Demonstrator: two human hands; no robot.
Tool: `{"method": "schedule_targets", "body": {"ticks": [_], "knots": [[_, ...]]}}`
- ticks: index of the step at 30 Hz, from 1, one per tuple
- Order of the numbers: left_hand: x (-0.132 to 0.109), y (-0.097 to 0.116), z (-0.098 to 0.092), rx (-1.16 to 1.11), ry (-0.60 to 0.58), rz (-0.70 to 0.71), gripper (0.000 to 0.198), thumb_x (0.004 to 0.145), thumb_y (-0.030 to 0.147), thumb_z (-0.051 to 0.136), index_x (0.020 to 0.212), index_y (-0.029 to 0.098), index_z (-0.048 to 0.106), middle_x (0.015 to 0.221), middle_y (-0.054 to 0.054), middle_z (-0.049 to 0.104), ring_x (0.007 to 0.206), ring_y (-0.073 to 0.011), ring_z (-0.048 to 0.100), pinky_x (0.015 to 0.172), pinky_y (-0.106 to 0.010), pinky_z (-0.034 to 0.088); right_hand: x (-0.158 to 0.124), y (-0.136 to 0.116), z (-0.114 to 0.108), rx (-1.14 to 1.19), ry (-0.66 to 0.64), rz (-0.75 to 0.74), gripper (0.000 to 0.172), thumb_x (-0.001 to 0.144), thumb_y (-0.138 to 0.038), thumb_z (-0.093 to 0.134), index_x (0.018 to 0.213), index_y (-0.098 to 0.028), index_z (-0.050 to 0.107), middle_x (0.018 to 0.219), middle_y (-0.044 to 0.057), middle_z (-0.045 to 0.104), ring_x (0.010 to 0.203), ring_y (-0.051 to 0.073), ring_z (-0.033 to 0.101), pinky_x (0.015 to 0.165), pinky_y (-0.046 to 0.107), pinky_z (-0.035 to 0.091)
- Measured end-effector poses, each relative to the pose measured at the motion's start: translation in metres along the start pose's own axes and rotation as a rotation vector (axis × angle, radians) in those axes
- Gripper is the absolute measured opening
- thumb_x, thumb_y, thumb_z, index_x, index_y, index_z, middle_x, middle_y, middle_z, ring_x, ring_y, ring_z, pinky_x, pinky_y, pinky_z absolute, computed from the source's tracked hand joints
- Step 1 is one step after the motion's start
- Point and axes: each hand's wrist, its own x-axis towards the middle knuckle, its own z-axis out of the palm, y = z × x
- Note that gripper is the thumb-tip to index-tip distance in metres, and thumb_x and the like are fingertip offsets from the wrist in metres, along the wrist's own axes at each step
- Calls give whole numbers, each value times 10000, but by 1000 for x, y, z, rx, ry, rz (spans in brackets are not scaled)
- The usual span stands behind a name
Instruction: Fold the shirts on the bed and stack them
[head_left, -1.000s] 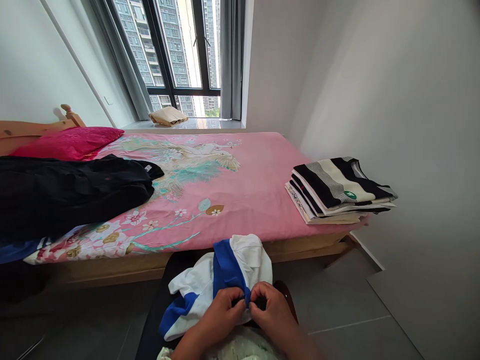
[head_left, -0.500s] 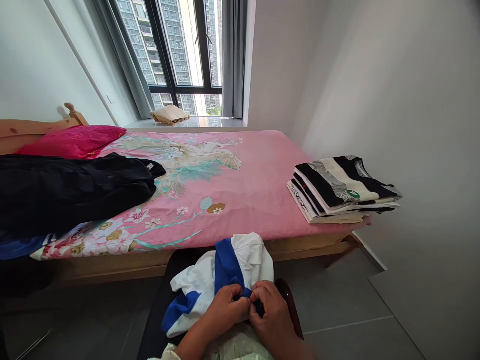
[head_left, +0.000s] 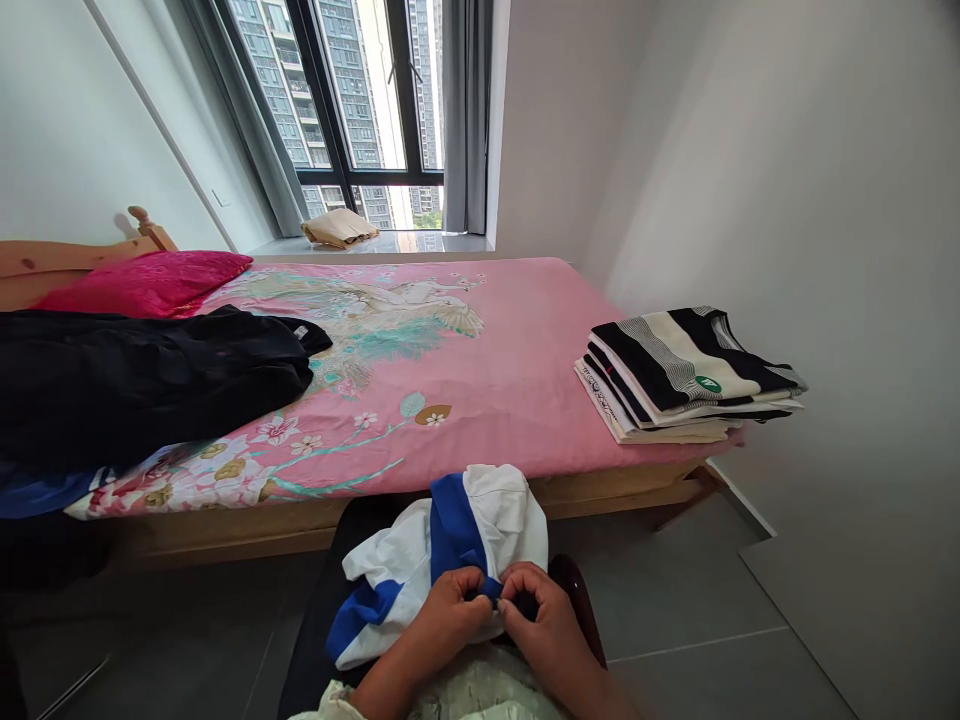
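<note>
A crumpled white-and-blue shirt (head_left: 450, 540) lies across my lap, over dark trousers or a dark seat. My left hand (head_left: 459, 602) pinches a blue edge of it between thumb and bent fingers. Close beside it on the right, my right hand (head_left: 536, 605) pinches the same edge, its fingertips nearly touching the left ones. Whatever small part sits between the fingertips is too hidden to name. The rest of the cloth hangs loose beyond and left of both hands.
Ahead stands a bed with a pink flowered sheet (head_left: 517, 370). A stack of folded shirts (head_left: 675, 380) sits at its right corner. Black clothes (head_left: 150, 385) and a red pillow (head_left: 150, 283) lie at the left. Folded beige cloth (head_left: 340, 228) rests on the windowsill.
My right hand's fingertips have shifted slightly at the shirt's blue edge, and the thumb and fingers form a wider ring. The shirt has barely moved.
</note>
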Motion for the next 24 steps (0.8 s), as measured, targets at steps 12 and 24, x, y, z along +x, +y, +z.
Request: {"method": "schedule_targets", "body": {"ticks": [12,24], "knots": [[-1,2,-2,-196,-13,-103,121,534,234,497,524,185,387,507,74,308,514,-63,258,495,-234,194,-3,2,2,-96,17,-161,116,694,-78,507,718,-191,511,843,26,585,828,150,548,767,254,424],[7,-9,-6,-249,-17,-140,188,519,273,555,512,193,385,446,87,341,443,-51,260,471,-226,201,-2,8,1,33,-27,-83,60,744,-139,535,770,-191,552,914,42,609,889,164,560,837,277,428]]}}
